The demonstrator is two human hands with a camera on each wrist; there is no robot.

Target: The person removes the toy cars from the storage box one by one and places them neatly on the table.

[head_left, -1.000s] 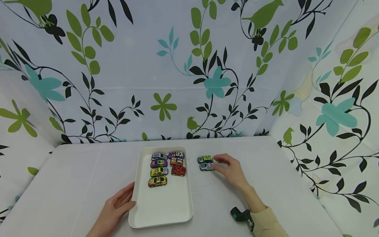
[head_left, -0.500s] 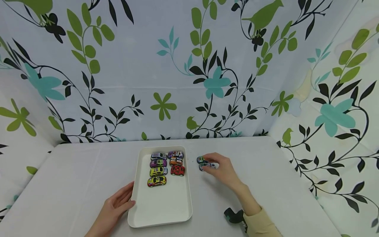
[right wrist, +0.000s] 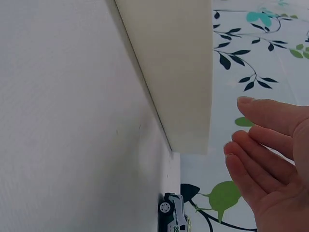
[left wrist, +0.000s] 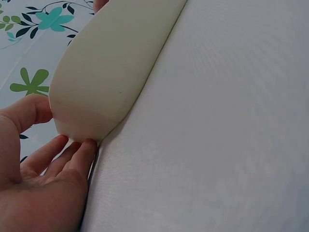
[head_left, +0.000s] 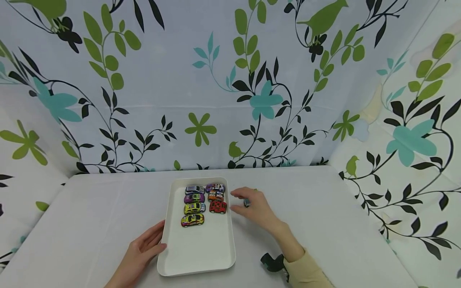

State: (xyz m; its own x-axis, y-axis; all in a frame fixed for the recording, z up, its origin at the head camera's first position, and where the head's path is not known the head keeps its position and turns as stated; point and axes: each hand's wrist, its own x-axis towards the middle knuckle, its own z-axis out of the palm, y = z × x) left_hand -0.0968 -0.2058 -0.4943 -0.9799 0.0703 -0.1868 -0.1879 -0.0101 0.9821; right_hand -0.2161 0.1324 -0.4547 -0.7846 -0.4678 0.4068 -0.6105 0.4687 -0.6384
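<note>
A small toy car point(head_left: 247, 202) sits on the table point(head_left: 342, 224) just right of centre in the head view, mostly hidden behind the right hand point(head_left: 253, 207), only a sliver showing; the right-wrist view shows it at bottom centre point(right wrist: 173, 213). That hand's fingers are straight and spread, clasping nothing (the car lies free beside them). Left of it lies the white tray point(head_left: 212, 256) with seven cars point(head_left: 201, 203) at its far end. The left hand point(head_left: 142, 251), lower left, rests with relaxed fingers against the tray's near-left corner.
</note>
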